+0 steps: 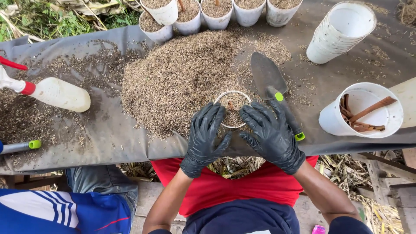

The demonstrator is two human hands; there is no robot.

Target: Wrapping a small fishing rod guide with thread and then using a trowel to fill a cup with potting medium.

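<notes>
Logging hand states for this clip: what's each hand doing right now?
Left hand: open, fingers spread against the small white cup.
Right hand: open, fingers spread against the same cup.

Both black-gloved hands, left hand and right hand, reach forward, fingers spread and curved inward.

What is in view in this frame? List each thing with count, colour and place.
Husk pile: one, tan-brown, middle of the sheet.
Sheet: one, dark grey, covering the table.
Small cup: one, white, filled with husk, at the pile's near edge between the hands.
Trowel: one, dark blade, black-and-green handle, right of the cup.
Filled cups: at least six, white, far edge.
Stacked cups: one stack, white, lying far right.
Tub of sticks: one, white, brown sticks inside, right.
Spray bottle: one, white with red nozzle, left.
Left hand: black glove, at the cup's left.
Right hand: black glove, at the cup's right.
</notes>
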